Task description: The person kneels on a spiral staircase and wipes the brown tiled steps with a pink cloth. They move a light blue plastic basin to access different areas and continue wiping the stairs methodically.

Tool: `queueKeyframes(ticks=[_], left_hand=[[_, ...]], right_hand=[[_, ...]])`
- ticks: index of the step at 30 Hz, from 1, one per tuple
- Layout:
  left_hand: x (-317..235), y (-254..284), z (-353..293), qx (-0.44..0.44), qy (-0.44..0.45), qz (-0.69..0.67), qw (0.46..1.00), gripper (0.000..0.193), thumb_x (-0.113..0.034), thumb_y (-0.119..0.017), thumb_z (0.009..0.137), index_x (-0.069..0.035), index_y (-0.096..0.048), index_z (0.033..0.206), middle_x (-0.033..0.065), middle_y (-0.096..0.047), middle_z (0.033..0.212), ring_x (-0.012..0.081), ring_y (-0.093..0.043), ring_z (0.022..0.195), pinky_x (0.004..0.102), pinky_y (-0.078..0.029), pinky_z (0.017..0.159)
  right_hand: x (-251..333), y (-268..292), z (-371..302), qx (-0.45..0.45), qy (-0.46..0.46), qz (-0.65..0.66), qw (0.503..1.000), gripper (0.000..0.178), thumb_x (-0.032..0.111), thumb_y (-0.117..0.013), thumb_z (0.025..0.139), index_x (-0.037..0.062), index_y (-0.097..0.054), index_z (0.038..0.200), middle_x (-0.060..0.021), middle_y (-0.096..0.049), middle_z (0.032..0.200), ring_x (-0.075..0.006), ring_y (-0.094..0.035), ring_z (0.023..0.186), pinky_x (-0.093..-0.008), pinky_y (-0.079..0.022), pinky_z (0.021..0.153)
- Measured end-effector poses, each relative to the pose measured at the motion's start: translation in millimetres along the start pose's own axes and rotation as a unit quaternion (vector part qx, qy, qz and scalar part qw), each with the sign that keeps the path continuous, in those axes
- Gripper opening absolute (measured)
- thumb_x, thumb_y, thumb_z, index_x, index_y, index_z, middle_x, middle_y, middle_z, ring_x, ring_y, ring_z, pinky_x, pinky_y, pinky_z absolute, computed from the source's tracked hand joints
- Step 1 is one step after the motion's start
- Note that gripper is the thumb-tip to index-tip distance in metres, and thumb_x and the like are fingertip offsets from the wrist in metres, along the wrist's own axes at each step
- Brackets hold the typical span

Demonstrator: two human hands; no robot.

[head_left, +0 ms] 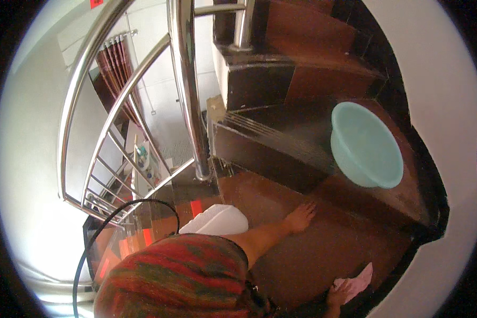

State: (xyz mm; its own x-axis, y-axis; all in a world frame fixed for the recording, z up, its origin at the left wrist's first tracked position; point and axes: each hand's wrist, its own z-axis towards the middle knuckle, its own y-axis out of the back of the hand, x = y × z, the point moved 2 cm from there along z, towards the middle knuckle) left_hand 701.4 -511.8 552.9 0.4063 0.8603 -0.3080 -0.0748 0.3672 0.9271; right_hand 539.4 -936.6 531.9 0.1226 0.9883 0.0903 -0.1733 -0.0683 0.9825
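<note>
My left hand (pixel 300 217) lies flat on the reddish-brown stair tread (pixel 344 238), its fingers stretched out toward the riser of the step above. Nothing is in it. At the lower right my right hand (pixel 339 296) holds a crumpled pale pink cloth (pixel 361 280) against the same tread, near the dark border along the wall. Part of the cloth is hidden under the fingers. Up one step, a light turquoise plastic basin (pixel 355 169) stands beyond both hands. Its inside shows no detail that I can make out.
A shiny metal railing (pixel 184 79) runs along the left of the stairs. Beside my left forearm is a white textured rounded thing (pixel 217 220). A black cable (pixel 132 204) loops at the lower left. More steps (pixel 312 79) rise ahead; a white wall (pixel 434 95) bounds the right.
</note>
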Motion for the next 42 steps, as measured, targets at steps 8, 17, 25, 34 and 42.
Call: queueKeyframes(ticks=[8, 17, 25, 34, 42], left_hand=[[-3.9, 11.2, -15.1, 0.073, 0.001, 0.008, 0.997, 0.057, -0.021, -0.049, 0.090, -0.003, -0.037, 0.142, 0.0197, -0.029, 0.152, 0.0346, -0.029, 0.140, 0.0519, -0.019, 0.115], [13.9, 44.0, -7.3, 0.388, 0.014, 0.065, 0.919, 0.040, -0.028, -0.052, 0.091, -0.008, -0.058, 0.125, 0.0154, -0.055, 0.132, 0.0330, -0.053, 0.121, 0.0564, -0.034, 0.103], [34.4, 169.5, 27.3, 0.306, 0.079, 0.048, 0.948, 0.040, -0.038, -0.058, 0.088, -0.008, -0.066, 0.113, 0.0163, -0.066, 0.111, 0.0356, -0.062, 0.104, 0.0458, -0.050, 0.088], [13.9, 119.0, 1.5, 0.366, 0.000, 0.104, 0.925, 0.063, -0.054, -0.053, 0.090, -0.005, -0.053, 0.130, 0.0221, -0.054, 0.129, 0.0402, -0.052, 0.118, 0.0476, -0.042, 0.099], [-2.9, 55.0, -31.9, 0.264, 0.040, 0.192, 0.944, 0.107, -0.075, -0.045, 0.082, 0.006, -0.016, 0.147, 0.0370, -0.012, 0.150, 0.0505, -0.015, 0.140, 0.0535, -0.018, 0.114]], right_hand=[[19.5, -17.4, 0.9, -0.212, 0.071, 0.163, 0.961, 0.069, 0.054, -0.053, 0.088, 0.0069, -0.046, 0.137, -0.0180, -0.045, 0.137, -0.0466, -0.042, 0.123, -0.0682, -0.033, 0.097], [37.3, 21.2, -5.6, -0.034, 0.007, -0.008, 0.999, 0.067, 0.042, -0.060, 0.087, 0.0126, -0.039, 0.143, -0.0205, -0.032, 0.148, -0.0476, -0.030, 0.134, -0.0604, -0.022, 0.109], [67.0, 58.1, -14.5, 0.071, -0.069, 0.002, 0.995, 0.060, 0.037, -0.058, 0.089, 0.0153, -0.040, 0.142, -0.0169, -0.032, 0.151, -0.0457, -0.028, 0.136, -0.0571, -0.019, 0.113], [70.8, 48.1, -15.6, 0.082, -0.098, 0.007, 0.992, 0.071, 0.037, -0.066, 0.084, 0.0179, -0.037, 0.145, -0.0135, -0.027, 0.153, -0.0466, -0.019, 0.139, -0.0661, -0.027, 0.104], [71.1, 34.1, -26.4, -0.056, -0.043, -0.037, 0.997, 0.073, 0.035, -0.069, 0.082, 0.0216, -0.036, 0.146, -0.0112, -0.028, 0.152, -0.0436, -0.018, 0.140, -0.0648, -0.022, 0.106]])
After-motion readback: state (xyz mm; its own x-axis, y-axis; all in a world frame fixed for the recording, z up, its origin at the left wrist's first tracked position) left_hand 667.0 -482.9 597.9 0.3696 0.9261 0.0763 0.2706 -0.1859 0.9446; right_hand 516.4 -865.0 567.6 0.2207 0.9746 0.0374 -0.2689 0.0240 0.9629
